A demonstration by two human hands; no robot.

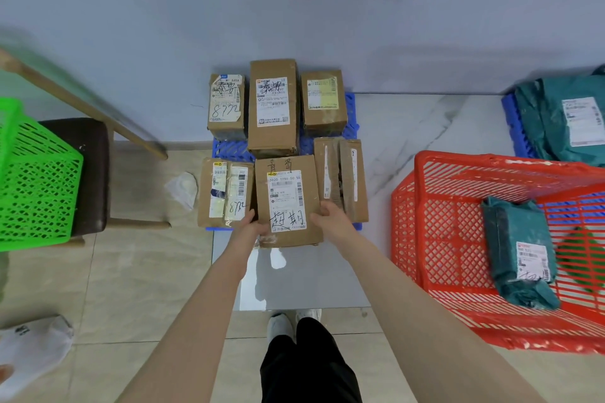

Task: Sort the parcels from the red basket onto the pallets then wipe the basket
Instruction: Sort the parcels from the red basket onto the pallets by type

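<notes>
teal parcel (510,232) in red basket (425,239), left hand (252,225), right hand (328,216) gripping box (288,199)

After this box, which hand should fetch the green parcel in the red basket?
Right: the right hand grips the cardboard box on the side nearer the red basket; the left hand is farther.

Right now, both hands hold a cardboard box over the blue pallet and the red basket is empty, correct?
No: head view shows a teal mailer parcel in the red basket. Left hand and right hand do hold the cardboard box over the blue pallet.
</notes>
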